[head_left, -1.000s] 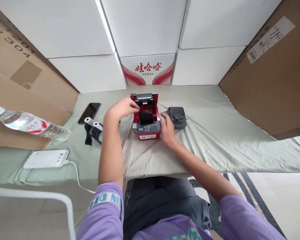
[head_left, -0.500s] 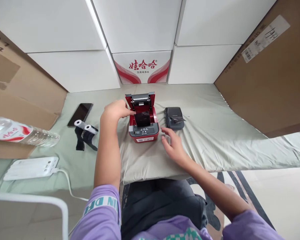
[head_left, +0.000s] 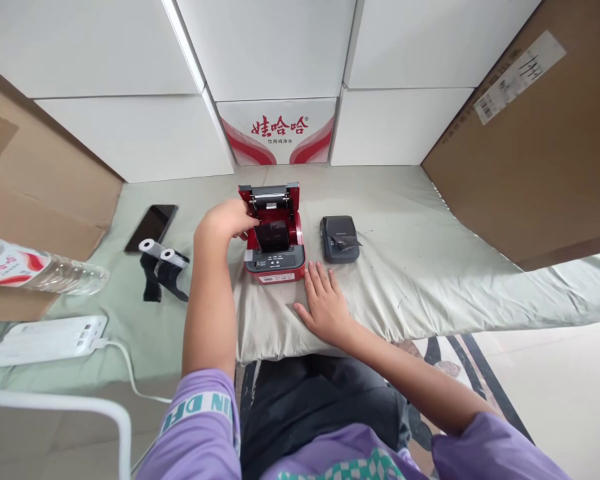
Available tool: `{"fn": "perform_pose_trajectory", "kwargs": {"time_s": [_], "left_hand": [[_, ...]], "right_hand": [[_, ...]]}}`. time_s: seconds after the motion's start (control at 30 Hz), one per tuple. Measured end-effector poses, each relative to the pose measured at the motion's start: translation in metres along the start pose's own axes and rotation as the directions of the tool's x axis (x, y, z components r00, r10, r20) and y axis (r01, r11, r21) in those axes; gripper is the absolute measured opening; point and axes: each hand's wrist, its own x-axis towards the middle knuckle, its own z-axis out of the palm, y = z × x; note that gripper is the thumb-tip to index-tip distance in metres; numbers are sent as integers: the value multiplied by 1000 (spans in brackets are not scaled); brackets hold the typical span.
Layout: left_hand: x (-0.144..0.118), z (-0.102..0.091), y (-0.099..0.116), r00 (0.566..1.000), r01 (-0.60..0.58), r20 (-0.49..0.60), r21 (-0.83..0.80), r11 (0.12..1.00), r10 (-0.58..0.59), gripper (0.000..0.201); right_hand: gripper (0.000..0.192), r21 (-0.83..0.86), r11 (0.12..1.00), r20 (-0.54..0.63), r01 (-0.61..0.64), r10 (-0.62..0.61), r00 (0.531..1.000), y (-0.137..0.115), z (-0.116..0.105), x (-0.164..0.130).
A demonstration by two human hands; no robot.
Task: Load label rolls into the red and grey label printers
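A small red-and-black printer stands on the cloth with its lid tipped up. A dark glossy sheet sticks up from the paper bay. My left hand is bent round the printer's left wall, thumb side at the bay's edge; some of its fingers are hidden against the casing. Palm down, my right hand lies on the cloth with fingers stretched out, its fingertips close to the printer's front right corner. Right of the printer rests a dark grey portable device with a torn black scrap on it.
To the left lie a phone, two rolls of black ribbon, a water bottle and a white power bank with a cable. White boxes line the back. A large cardboard box stands at the right.
My right hand has come down flat onto the cloth in front of the printer's right corner. My left fingers have shifted down along the printer's left side. The view has moved slightly.
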Motion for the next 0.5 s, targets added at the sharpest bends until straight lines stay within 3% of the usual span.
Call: {"fn": "perform_pose_trajectory", "kwargs": {"time_s": [0.17,0.33,0.43,0.5], "left_hand": [[-6,-4,3,999,19,25,42,999,-20,12],[-7,-4,4,999,35,28,29,999,-36,13],[-4,-4,1,999,32,24,32,999,-33,11],[-2,-4,-1,999,30,32,17,999,-30,13]], "right_hand": [[84,-6,1000,1,-9,9,1000,-6,1,3],[86,-50,999,98,8,-3,995,-23,-15,-6],[77,-23,982,168,188,-181,969,-39,-21,-15],[72,35,923,199,383,-382,902,-45,-19,-14]]}}
